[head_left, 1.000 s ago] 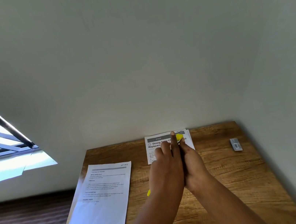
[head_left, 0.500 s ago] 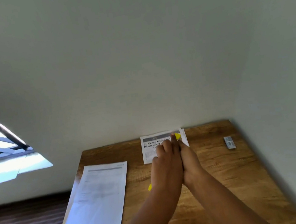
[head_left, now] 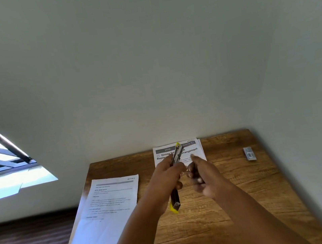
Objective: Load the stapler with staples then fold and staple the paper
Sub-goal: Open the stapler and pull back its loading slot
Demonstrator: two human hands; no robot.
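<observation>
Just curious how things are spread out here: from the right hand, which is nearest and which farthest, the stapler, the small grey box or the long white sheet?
From the right hand:
1. Yellow-and-black stapler, just left, held in the left hand.
2. Small grey box, far right.
3. Long white printed sheet, left, overhanging the wooden table.

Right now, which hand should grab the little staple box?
The right hand, probably. The staple box lies on the table's right side, nearer that hand, which looks free. The left hand is busy holding the stapler.
</observation>
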